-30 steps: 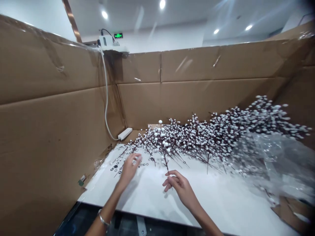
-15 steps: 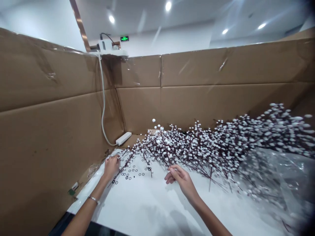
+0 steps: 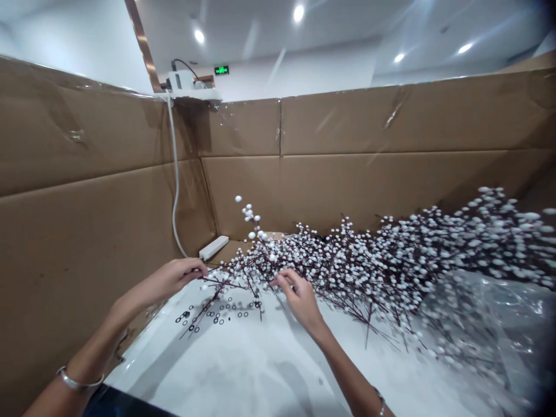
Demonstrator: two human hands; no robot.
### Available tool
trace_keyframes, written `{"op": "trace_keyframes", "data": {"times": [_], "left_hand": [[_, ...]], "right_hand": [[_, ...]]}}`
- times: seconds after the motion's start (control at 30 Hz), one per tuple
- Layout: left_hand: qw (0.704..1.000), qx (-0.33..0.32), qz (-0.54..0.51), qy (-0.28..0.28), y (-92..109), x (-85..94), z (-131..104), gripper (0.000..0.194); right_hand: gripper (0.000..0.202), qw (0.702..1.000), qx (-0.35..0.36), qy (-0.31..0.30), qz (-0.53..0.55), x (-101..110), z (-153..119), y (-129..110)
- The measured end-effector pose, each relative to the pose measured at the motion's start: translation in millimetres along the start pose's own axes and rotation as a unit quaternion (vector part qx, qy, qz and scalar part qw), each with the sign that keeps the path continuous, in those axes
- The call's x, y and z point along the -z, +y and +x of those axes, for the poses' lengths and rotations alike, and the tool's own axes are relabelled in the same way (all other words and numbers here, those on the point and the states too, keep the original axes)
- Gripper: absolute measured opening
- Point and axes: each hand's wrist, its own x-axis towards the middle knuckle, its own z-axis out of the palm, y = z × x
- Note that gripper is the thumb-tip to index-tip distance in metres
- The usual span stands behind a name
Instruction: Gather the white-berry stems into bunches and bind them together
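Observation:
My right hand [image 3: 296, 293] pinches the stem of an artificial white-berry branch [image 3: 257, 227], which stands up and leans to the left, its larger berries above the pile. My left hand [image 3: 187, 274] is raised at the left, thumb and fingers closed at the end of a dark thin berry stem [image 3: 226, 284] that runs to the right; the exact grip is partly hidden. Below and between the hands, several small black rings [image 3: 212, 314] lie scattered on the white tabletop [image 3: 208, 370]. Some loose berry stems lie across them.
A large pile of white-berry branches [image 3: 369, 260] stretches along the back and right. Clear plastic wrapping [image 3: 512, 330] covers its right end. Brown cardboard walls [image 3: 347, 185] enclose the left and back. A white power strip [image 3: 214, 248] with a hanging cable [image 3: 174, 174] sits in the corner.
My left hand has lifted and turned, its fingers now pointing right. My right hand has moved left and slightly up, tilting its berry branch to the left.

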Motion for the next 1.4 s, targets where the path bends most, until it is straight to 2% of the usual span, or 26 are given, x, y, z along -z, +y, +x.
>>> {"op": "trace_keyframes", "data": {"times": [0.1,0.23,0.47,0.6,0.77,0.83,0.87,0.97,1.0,1.03,1.07,1.1,1.17,1.27,1.33,1.4], "left_hand": [[0.998,-0.058,0.000,-0.022,44,16.1,17,0.030],[0.994,-0.099,0.040,-0.013,74,31.1,38,0.028],[0.984,-0.155,0.091,0.011,91,36.3,69,0.030],[0.975,-0.188,0.114,0.032,92,31.3,82,0.031],[0.974,-0.191,0.112,0.054,94,24.4,92,0.029],[0.971,-0.187,0.112,0.101,96,21.0,89,0.027],[0.967,-0.177,0.107,0.146,95,17.8,86,0.028],[0.941,-0.090,0.069,0.320,78,-4.7,70,0.034],[0.932,-0.045,0.054,0.356,66,-17.8,64,0.033],[0.932,0.008,0.046,0.360,51,-33.8,59,0.032],[0.943,0.064,0.052,0.323,34,-51.9,55,0.031],[0.955,0.126,0.069,0.258,17,-71.5,51,0.029],[0.961,0.230,0.121,0.092,-13,-110.6,47,0.029],[0.947,0.283,0.145,0.046,-38,-153.5,44,0.031],[0.943,0.291,0.157,0.046,-42,-166.0,43,0.027],[0.939,0.295,0.168,0.046,-42,-168.4,44,0.024]], "right_hand": [[0.032,0.999,0.009,-0.047,-0.013,-15,0,-1],[0.031,0.986,-0.038,-0.103,0.124,-24,-3,2],[0.041,0.949,-0.080,-0.151,0.263,-25,-3,9],[0.045,0.940,-0.100,-0.168,0.280,-25,-6,11],[0.041,0.939,-0.094,-0.167,0.287,-19,-7,14],[0.038,0.935,-0.093,-0.156,0.305,-16,-5,15],[0.036,0.932,-0.092,-0.146,0.319,-14,-4,15],[0.030,0.924,-0.085,-0.100,0.358,-4,-1,14],[0.028,0.923,-0.084,-0.082,0.367,1,1,13],[0.027,0.921,-0.083,-0.064,0.375,6,2,12],[0.026,0.919,-0.081,-0.044,0.383,12,3,11],[0.026,0.917,-0.079,-0.026,0.391,18,3,9],[0.025,0.912,-0.070,0.008,0.404,30,4,4],[0.024,0.913,-0.054,0.036,0.403,43,2,-3],[0.023,0.918,-0.044,0.044,0.393,49,0,-8],[0.022,0.921,-0.034,0.047,0.385,53,-2,-12]]}}
